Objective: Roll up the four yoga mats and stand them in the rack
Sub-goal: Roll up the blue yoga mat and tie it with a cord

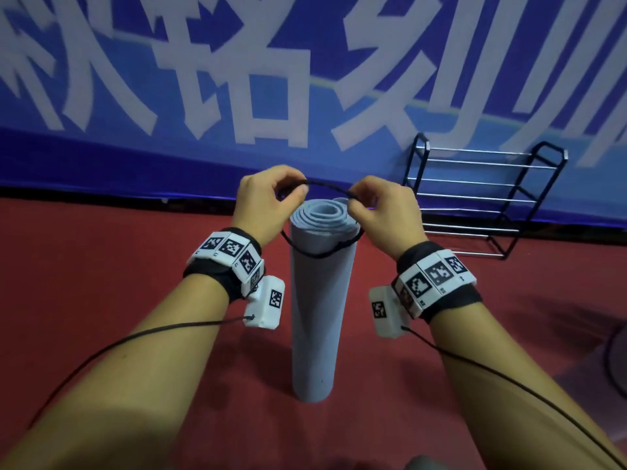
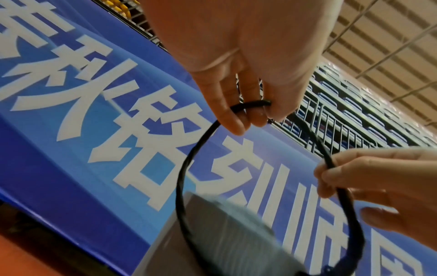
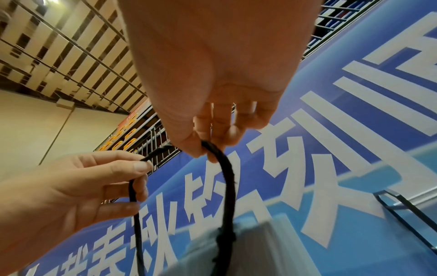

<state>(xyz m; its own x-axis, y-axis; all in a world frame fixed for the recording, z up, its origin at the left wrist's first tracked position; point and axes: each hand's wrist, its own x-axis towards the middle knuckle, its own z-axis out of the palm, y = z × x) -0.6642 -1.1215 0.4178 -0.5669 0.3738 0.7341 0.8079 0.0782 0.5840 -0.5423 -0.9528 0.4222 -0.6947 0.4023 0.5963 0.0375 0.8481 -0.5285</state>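
Note:
A grey-blue rolled yoga mat point(image 1: 319, 300) stands upright on the red floor in the head view. A black elastic loop point(image 1: 325, 254) hangs around its top end, the near side low on the roll and the far side lifted above the spiral. My left hand point(image 1: 271, 198) pinches the loop point(image 2: 189, 158) at the upper left. My right hand point(image 1: 376, 212) pinches the same loop point(image 3: 227, 177) at the upper right. In the wrist views the mat top point(image 2: 227, 233) point(image 3: 255, 248) shows below the loop. The black wire rack point(image 1: 475, 198) stands to the right against the banner, with nothing in it.
A blue banner with large white characters point(image 1: 237, 79) runs along the back. Red floor point(image 1: 118, 283) spreads around the mat. A dark round shape point(image 1: 615, 361) sits at the right edge. Cables run from both wrist units along my forearms.

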